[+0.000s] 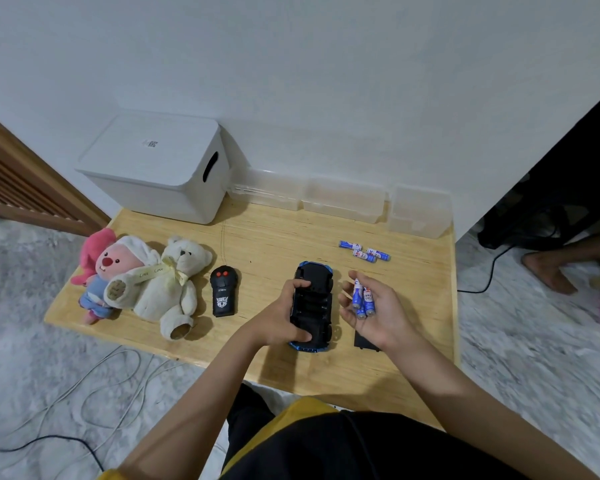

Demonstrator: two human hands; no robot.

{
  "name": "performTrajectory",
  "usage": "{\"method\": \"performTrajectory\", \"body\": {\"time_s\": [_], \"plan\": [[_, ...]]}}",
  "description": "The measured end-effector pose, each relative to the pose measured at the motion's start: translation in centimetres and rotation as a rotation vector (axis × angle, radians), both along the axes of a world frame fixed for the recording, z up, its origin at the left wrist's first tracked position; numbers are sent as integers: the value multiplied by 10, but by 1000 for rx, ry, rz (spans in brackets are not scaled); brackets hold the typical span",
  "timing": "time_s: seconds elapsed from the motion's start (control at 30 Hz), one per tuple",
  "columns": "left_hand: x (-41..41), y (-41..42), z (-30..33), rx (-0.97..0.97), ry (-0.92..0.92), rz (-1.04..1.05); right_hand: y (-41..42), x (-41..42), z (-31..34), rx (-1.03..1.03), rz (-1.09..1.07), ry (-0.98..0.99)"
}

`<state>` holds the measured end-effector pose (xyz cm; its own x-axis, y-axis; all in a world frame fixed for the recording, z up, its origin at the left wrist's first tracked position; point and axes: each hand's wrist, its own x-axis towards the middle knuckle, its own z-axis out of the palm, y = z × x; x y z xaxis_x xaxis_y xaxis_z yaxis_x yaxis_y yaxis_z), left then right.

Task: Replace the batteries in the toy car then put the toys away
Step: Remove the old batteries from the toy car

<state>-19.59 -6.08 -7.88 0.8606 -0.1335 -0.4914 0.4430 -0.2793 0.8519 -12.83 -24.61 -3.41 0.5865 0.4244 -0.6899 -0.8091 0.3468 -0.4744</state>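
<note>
The blue toy car (313,308) lies upside down on the wooden table (267,237), its battery bay uncovered and empty. My left hand (284,317) grips the car along its left side. To the right of the car my right hand (371,306) is held palm up, with three blue and white batteries (363,299) in its fingers. Three more batteries (365,252) lie loose on the table behind. A black battery cover (363,342) rests under my right wrist.
A black remote control (223,292), a white teddy bear (172,285) and a pink plush (110,271) lie on the left. A white lidded storage box (156,168) and clear plastic bins (343,199) line the wall. Cables (84,393) run over the floor; another person's foot (548,271) rests at right.
</note>
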Motion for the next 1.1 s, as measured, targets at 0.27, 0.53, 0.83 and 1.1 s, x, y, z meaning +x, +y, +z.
{"method": "performTrajectory", "body": {"time_s": [0.27,0.53,0.83,1.1], "plan": [[11,-5,6,462,-79,-41,-15,31,-6,-42,-71,-49],[76,-45,24,492,-413,75,-54,80,-18,-886,37,-832],[177,-85,14,522,-573,-45,-97,156,-39,-1234,16,-1145],[244,-115,-3,621,-630,-286,-121,195,-63,-1293,360,-1226]]}}
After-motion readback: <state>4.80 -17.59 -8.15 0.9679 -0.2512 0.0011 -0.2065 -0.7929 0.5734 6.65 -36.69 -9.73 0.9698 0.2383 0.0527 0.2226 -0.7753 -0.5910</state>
